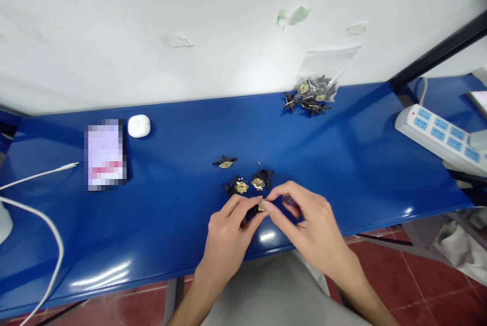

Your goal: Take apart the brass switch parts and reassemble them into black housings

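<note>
We look down on a glossy blue bench (182,128) against a white wall (114,47), with red floor tiles (403,285) beyond its near edge. At the far left runs a white cable (38,179), then a flat blurred rectangle (104,154) we cannot identify and a white rounded case (139,125).

Near the bench's front edge, our left hand (228,234) and right hand (312,224) meet, their fingertips closing from both sides on a small brass piece (261,207). A black part (253,213) sits just under the left fingers. Just beyond lie three black-and-brass parts (240,186), each a spiky black body carrying a brass disc, with tiny loose bits (258,163) nearby.

A slipped pinch could send the brass piece skidding across the slick surface, perhaps over the edge. A careless knuckle could scatter the bits.

Farther right sit a plastic bag (317,90) of similar parts and a white power strip (437,136).
</note>
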Demonstrator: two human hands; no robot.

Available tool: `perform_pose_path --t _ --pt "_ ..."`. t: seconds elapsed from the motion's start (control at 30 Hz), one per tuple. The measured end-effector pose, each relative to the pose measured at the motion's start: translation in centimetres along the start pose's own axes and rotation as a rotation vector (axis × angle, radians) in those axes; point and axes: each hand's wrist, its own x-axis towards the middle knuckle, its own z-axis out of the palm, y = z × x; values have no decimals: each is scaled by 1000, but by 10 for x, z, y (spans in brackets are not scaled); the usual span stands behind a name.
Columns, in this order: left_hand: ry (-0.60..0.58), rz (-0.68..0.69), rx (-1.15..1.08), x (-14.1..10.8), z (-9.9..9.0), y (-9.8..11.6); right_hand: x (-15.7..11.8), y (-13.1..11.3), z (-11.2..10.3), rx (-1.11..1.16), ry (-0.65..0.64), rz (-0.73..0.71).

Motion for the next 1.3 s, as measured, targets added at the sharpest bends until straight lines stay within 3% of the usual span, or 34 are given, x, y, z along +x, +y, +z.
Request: perform_pose_path --t 0.23,0.5,0.97,1.3 --pt "2 6 -18 -6 3 -5 -7 18 11 -264 -55 -20" --pt "6 14 -31 -4 2 -4 -8 8 9 -414 -85 -62" --pt "-13 -3 -67 -2 1 -3 9 18 -6 -632 -226 -413" --pt "-56 -7 -51 -7 1 -6 12 12 9 -850 -219 -431"
